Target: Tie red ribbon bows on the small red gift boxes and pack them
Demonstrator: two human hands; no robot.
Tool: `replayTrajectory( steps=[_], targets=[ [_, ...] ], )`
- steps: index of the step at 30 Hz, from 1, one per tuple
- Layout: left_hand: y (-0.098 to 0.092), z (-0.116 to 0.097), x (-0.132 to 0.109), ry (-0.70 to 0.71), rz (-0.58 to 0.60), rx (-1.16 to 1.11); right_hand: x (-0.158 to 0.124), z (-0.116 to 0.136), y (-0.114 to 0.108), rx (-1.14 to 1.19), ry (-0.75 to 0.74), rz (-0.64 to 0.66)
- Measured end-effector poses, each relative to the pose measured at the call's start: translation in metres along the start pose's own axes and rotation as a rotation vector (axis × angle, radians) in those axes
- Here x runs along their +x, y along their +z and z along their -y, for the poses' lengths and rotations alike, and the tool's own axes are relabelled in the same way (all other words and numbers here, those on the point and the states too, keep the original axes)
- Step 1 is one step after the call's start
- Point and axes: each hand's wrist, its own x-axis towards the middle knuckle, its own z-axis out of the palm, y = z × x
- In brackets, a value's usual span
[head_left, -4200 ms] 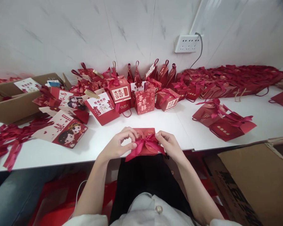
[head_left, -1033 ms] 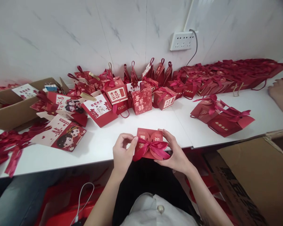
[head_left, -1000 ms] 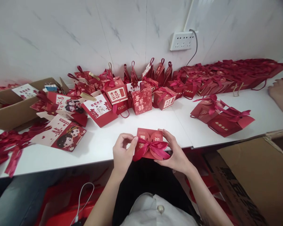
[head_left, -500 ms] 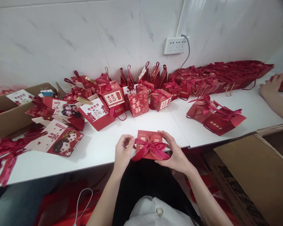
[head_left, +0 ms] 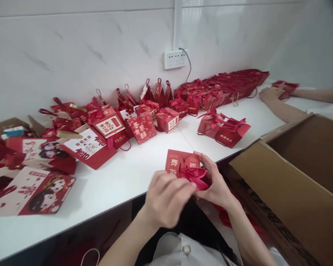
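Observation:
A small red gift box point(head_left: 173, 159) with gold lettering is at the front edge of the table, tied with a crimson ribbon bow point(head_left: 198, 176). My right hand point(head_left: 216, 186) grips the box from its right side, thumb below and fingers along the far edge. Across the lower left of the box comes my left hand point(head_left: 168, 199), slightly blurred. Its fingers are curled and its thumb and fingertips close on the bow, covering part of it. Left of the hands lies a red square card-like box point(head_left: 142, 127), apart from them.
Several red gift boxes and bags line the wall. Two ribboned boxes point(head_left: 224, 129) stand to the right. A large open carton point(head_left: 288, 181) is beside the table's right front. Another person's hand point(head_left: 270, 95) works at the far right. A socket strip point(head_left: 175, 60) hangs on the wall.
My left hand has moved from the box's left edge across its front to the bow. The view has turned right. My right hand still holds the box.

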Motion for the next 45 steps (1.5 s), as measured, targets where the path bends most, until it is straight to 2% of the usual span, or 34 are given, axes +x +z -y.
replayTrajectory(
  steps=[1, 3, 7, 10, 12, 14, 16, 17, 20, 23, 26, 28, 30, 32, 35, 37, 40, 45],
  targets=[
    [0.006, -0.006, 0.007, 0.108, 0.021, -0.005, -0.004, 0.001, -0.006, -0.008, -0.002, -0.039],
    [0.02, -0.018, 0.02, 0.23, 0.024, -0.035, -0.014, 0.005, -0.018, -0.026, -0.002, -0.114],
    [0.042, -0.036, 0.037, 0.305, 0.023, -0.142, -0.035, 0.01, -0.045, -0.081, 0.014, -0.262],
    [0.057, -0.031, 0.048, 0.327, 0.067, -0.208, -0.05, 0.011, -0.066, -0.116, 0.057, -0.344],
    [0.072, -0.018, 0.06, 0.286, 0.066, -0.163, -0.059, 0.011, -0.08, -0.125, 0.072, -0.404],
    [0.094, -0.002, 0.077, 0.165, 0.021, -0.028, -0.069, 0.011, -0.094, -0.146, 0.077, -0.458],
    [0.125, 0.007, 0.097, 0.054, 0.019, 0.047, -0.08, 0.014, -0.109, -0.192, 0.089, -0.497],
    [0.143, 0.007, 0.107, -0.003, 0.03, 0.01, -0.087, 0.017, -0.117, -0.221, 0.101, -0.516],
    [0.202, -0.015, 0.124, -0.123, 0.115, -0.28, -0.116, 0.032, -0.145, -0.327, 0.13, -0.582],
    [0.25, -0.053, 0.122, -0.033, 0.28, -0.494, -0.157, 0.056, -0.179, -0.433, 0.143, -0.713],
    [0.278, -0.083, 0.112, 0.122, 0.507, -0.523, -0.191, 0.08, -0.219, -0.509, 0.203, -0.976],
    [0.287, -0.092, 0.107, 0.134, 0.605, -0.488, -0.201, 0.091, -0.245, -0.488, 0.274, -1.129],
    [0.293, -0.094, 0.105, 0.119, 0.623, -0.445, -0.201, 0.094, -0.267, -0.314, 0.346, -1.247],
    [0.298, -0.091, 0.104, 0.138, 0.599, -0.41, -0.196, 0.089, -0.283, 0.044, 0.395, -1.298],
    [0.308, -0.084, 0.1, 0.201, 0.518, -0.378, -0.189, 0.075, -0.293, 0.693, 0.424, -1.194],
    [0.314, -0.081, 0.096, 0.234, 0.462, -0.367, -0.186, 0.067, -0.293, 0.985, 0.371, -1.111],
    [0.317, -0.081, 0.093, 0.27, 0.376, -0.348, -0.184, 0.06, -0.289, 1.194, 0.286, -1.048],
    [0.315, -0.083, 0.092, 0.306, 0.337, -0.315, -0.182, 0.056, -0.288, 1.305, 0.308, -1.07]
  ],
)
